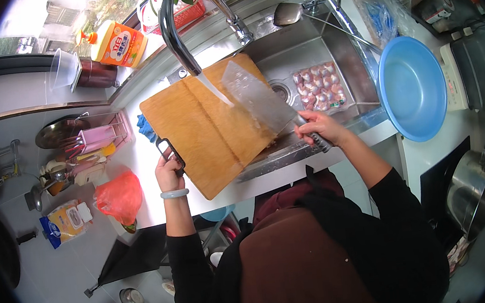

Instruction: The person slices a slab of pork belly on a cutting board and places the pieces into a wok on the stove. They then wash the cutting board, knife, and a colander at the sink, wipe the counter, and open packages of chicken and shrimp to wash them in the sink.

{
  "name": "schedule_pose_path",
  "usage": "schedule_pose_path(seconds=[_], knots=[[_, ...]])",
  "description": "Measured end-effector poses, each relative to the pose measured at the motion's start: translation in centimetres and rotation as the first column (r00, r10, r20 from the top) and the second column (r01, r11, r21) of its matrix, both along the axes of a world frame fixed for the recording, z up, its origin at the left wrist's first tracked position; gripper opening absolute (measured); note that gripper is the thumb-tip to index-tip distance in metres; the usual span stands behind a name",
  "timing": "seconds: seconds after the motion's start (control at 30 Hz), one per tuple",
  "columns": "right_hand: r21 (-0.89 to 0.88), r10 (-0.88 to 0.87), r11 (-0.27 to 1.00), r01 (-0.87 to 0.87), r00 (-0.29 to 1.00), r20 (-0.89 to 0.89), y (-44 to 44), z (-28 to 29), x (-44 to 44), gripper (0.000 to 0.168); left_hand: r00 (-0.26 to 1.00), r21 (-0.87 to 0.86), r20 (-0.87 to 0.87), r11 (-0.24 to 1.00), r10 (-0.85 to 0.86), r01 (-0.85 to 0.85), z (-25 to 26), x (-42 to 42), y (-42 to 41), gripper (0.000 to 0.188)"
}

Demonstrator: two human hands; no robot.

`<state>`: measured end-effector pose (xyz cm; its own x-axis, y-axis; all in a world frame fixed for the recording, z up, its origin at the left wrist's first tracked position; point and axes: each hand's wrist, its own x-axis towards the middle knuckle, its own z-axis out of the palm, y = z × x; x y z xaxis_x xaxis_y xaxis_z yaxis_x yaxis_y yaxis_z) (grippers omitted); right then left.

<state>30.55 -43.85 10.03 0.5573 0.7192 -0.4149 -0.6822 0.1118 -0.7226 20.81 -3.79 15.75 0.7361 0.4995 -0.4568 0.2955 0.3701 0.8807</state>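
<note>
My left hand [169,173] grips the black handle [171,152] of a wooden cutting board [205,131], which lies partly over the sink and partly over the white counter. In my right hand [322,129] is the handle of a broad cleaver [259,101], its blade over the board's right part; whether it touches the wood I cannot tell. From the curved chrome faucet [174,30] a stream of water [214,89] runs down onto the board beside the blade. A clear pack of pinkish meat pieces [319,85] lies on the bottom of the steel sink [302,41], right of the drain.
A blue plastic basin [413,89] stands at the sink's right. A wok spatula [288,13] leans across the sink's far corner. Left of the board are a blue cloth [146,128] and a red plastic bag [119,197]. An orange-labelled detergent bottle [119,44] stands by the window.
</note>
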Motion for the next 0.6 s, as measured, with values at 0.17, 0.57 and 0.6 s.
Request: schedule_pose_path(seconds=[0.17,0.57,0.6], knots=[[-0.169,-0.109,0.977,0.127,0.988,0.111,-2.0,-0.4,-0.5,0.027,0.999,0.036,0.013,0.998,0.048,-0.049,2.3,-0.2,-0.2,0.049],[-0.838,0.766,0.477,0.265,0.343,0.544,-3.0,-0.9,-2.5,0.054,0.998,0.426,0.024,0.904,-0.056,0.040,16.1,0.3,2.7,0.045],[-0.826,0.774,0.492,0.277,0.295,0.560,-3.0,-1.2,-2.6,0.055,0.999,0.464,0.008,0.885,-0.047,0.038,17.5,0.6,2.4,0.044]])
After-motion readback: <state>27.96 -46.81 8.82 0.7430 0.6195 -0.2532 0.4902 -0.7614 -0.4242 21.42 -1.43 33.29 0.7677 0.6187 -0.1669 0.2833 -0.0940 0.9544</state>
